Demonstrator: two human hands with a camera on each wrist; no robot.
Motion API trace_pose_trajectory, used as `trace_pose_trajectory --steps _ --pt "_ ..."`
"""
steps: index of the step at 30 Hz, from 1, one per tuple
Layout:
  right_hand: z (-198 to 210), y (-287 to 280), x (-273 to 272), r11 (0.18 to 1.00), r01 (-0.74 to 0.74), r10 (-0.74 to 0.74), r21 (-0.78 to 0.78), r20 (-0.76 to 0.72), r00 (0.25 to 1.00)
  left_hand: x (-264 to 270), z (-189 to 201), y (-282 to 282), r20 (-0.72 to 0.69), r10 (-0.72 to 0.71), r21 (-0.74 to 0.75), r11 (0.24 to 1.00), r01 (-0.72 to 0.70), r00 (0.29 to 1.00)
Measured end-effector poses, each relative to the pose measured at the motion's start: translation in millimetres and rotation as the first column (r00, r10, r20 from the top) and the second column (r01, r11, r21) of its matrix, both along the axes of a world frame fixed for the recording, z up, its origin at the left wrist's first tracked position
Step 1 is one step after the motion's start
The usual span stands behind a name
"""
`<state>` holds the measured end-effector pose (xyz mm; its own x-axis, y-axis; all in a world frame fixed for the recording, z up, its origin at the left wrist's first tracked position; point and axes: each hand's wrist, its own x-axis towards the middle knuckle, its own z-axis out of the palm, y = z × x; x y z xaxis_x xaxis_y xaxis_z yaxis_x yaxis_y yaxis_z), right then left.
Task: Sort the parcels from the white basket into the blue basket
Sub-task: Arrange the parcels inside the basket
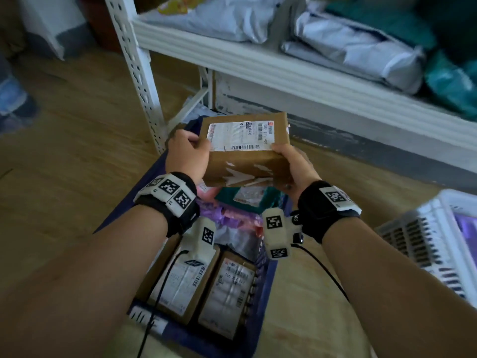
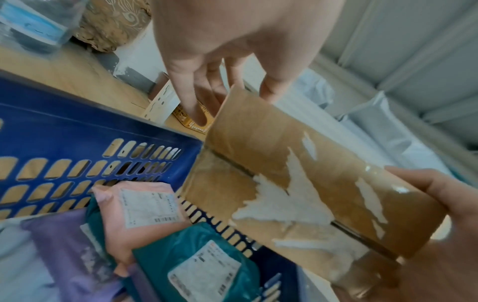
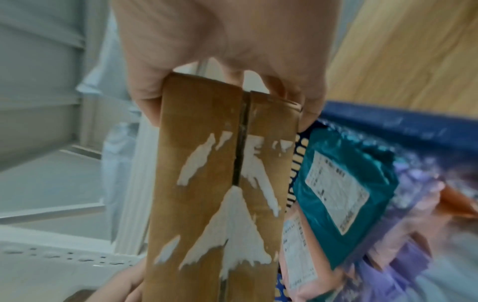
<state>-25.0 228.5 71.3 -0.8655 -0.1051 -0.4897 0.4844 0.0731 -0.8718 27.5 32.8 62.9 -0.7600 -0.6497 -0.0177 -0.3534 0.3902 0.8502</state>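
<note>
A brown cardboard parcel (image 1: 245,148) (image 2: 305,179) (image 3: 222,183) with a white shipping label and torn label scraps hangs above the far end of the blue basket (image 1: 260,329) (image 2: 77,130) (image 3: 403,120). My left hand (image 1: 188,153) (image 2: 220,85) grips its left end, thumb on top. My right hand (image 1: 291,164) (image 3: 232,87) grips its right end. Inside the blue basket lie two labelled cardboard boxes (image 1: 227,293) near me and teal (image 2: 196,257), pink (image 2: 139,206) and purple (image 2: 67,253) mailer bags farther off. The white basket (image 1: 423,233) stands at the right.
A white metal shelf rack (image 1: 284,71) rises just behind the blue basket, loaded with grey and teal mailer bags (image 1: 361,47). Its perforated upright (image 1: 136,65) stands left of the parcel. Wooden floor (image 1: 77,151) spreads to the left.
</note>
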Motion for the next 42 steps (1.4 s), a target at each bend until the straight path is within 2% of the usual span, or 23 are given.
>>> trace_pose_trajectory --steps 6,11,17,22,25,29,31,37,40,42 --pt "53.2 54.7 54.2 0.997 0.053 -0.045 0.057 -0.137 0.99 40.6 44.2 35.8 -0.055 -0.083 0.127 0.988 0.089 0.995" --pt "81.5 94.1 95.7 0.994 0.105 -0.106 -0.013 -0.206 0.973 76.8 73.6 70.4 -0.099 -0.24 0.215 0.943 0.256 0.966" --pt "103.7 128.0 132.9 0.996 0.081 -0.091 -0.044 -0.307 0.947 117.8 100.1 107.5 -0.03 -0.4 0.252 0.884 0.394 0.916" --pt "106.0 152.4 157.4 0.996 0.047 -0.069 -0.072 -0.335 0.94 146.1 104.5 121.8 0.091 -0.544 0.39 0.79 0.472 0.834" --pt "104.3 158.6 167.6 0.998 0.018 -0.038 -0.064 -0.343 0.939 159.5 105.3 134.5 0.128 -0.645 0.521 0.69 0.502 0.753" --pt "99.3 166.4 177.7 0.998 -0.015 -0.007 -0.068 -0.316 0.949 167.1 99.0 145.4 0.092 -0.633 0.625 0.638 0.45 0.769" --pt "99.4 171.1 181.5 0.995 -0.009 -0.022 -0.096 -0.313 0.95 172.2 100.6 152.1 0.077 -0.663 0.624 0.614 0.483 0.745" --pt "97.9 184.0 179.6 0.983 0.024 -0.079 -0.184 -0.298 0.951 170.8 97.8 162.6 0.124 -0.674 0.598 0.636 0.487 0.728" --pt "95.4 184.2 176.4 0.979 0.036 -0.085 -0.201 -0.24 0.967 174.9 102.1 169.8 0.061 -0.683 0.582 0.617 0.53 0.728" --pt "91.3 182.3 174.4 0.979 0.028 -0.068 -0.202 -0.193 0.979 172.9 98.8 169.6 0.031 -0.657 0.564 0.634 0.529 0.754"
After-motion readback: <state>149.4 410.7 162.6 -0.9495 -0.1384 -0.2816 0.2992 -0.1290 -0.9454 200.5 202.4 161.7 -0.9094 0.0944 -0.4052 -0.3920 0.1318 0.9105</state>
